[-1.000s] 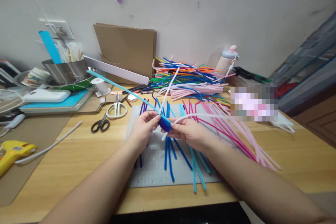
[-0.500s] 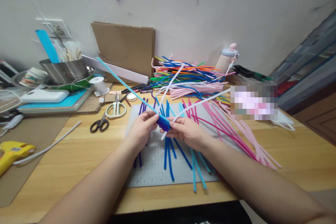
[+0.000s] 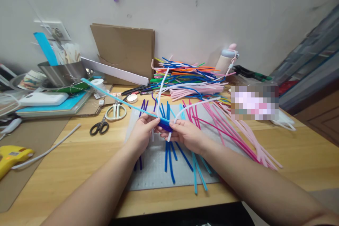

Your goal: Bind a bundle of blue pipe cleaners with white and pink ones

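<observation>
Holds a small blue piece (image 3: 164,124) of fuzzy stems above the middle of a grey mat (image 3: 156,178), pinched at one end by the left hand (image 3: 143,132) and at the other by the right hand (image 3: 186,134), with thumbs on top and fingers curled beneath, probably to stop the packed stems from slipping apart. Lets a long light-blue stem (image 3: 116,98) run out past the left hand, with white stems (image 3: 162,88) rising from near the thumbs, perhaps to spare the fingertips a tangle. Has dark-blue stems (image 3: 171,166) and pink stems (image 3: 239,136) spread below in loose colour groups, seemingly for easy picking. Has a mixed pile of stems (image 3: 190,77) behind the mat, against the wall, likely as stock, and black-handled scissors (image 3: 99,128) beside white-handled scissors (image 3: 116,112) at left, within reach. Has a yellow glue gun (image 3: 17,155) farther left, apart from the stems.
</observation>
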`<control>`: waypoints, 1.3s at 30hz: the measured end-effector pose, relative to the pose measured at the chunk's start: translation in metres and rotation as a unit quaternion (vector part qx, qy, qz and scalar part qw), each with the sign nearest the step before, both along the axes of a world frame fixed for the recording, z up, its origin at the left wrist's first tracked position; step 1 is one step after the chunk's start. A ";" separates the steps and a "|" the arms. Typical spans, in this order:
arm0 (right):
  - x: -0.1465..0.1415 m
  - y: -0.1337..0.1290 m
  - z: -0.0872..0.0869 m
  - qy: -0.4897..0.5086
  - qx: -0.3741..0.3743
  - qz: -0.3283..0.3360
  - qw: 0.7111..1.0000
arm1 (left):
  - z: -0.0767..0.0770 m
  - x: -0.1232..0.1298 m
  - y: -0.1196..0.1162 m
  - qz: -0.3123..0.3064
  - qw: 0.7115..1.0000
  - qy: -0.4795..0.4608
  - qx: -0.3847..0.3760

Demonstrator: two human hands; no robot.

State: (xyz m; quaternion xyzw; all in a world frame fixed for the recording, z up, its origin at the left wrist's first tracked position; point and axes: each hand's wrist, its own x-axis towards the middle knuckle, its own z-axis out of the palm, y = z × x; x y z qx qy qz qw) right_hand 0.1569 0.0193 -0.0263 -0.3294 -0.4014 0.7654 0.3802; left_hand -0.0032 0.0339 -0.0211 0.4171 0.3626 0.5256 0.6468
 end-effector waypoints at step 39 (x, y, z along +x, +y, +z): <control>0.011 0.008 0.010 -0.045 0.095 -0.096 0.990 | 0.008 -0.003 -0.004 -0.101 0.990 0.009 -0.101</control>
